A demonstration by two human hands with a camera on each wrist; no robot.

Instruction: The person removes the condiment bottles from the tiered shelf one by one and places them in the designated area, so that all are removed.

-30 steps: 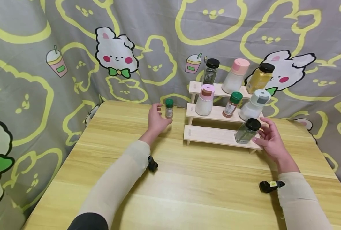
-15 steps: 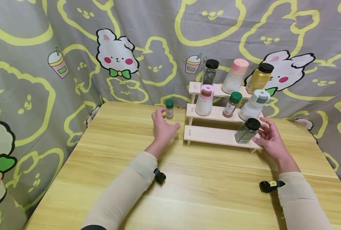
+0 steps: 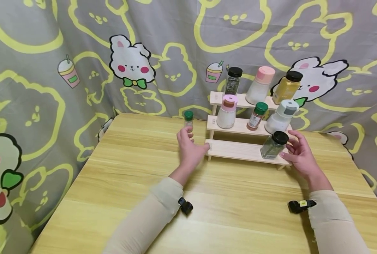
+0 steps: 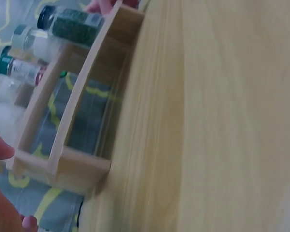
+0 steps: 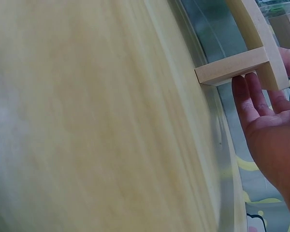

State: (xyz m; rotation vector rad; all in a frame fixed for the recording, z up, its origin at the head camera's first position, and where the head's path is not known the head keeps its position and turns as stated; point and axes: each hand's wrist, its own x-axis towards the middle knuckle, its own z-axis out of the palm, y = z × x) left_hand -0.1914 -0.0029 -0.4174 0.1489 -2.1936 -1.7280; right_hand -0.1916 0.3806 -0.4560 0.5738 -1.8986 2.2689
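Observation:
A three-tier wooden spice rack (image 3: 233, 149) stands at the back of the table. My right hand (image 3: 301, 155) grips the right end of its lowest tier; in the right wrist view, fingertips (image 5: 240, 87) press against the rack's leg. My left hand (image 3: 190, 150) is at the rack's left end, thumb close to the lowest tier, fingers apart and holding nothing. Whether that thumb touches the wood I cannot tell. Behind the left hand stands a small green-capped spice jar (image 3: 188, 118), its lower part hidden. A black-capped jar of green herbs (image 3: 274, 145) sits on the lowest tier beside my right hand.
The middle tier bears a pink-capped shaker (image 3: 227, 112), a green-capped red spice jar (image 3: 256, 117) and a pale-capped shaker (image 3: 280, 118). On top are a dark herb jar (image 3: 233, 83), another pink-capped shaker (image 3: 260, 86) and a yellow jar (image 3: 287, 88). A patterned curtain (image 3: 169, 28) hangs behind.
My left hand has moved right and toward me, away from the small green-capped jar, to the rack's left end. My right hand stays on the rack.

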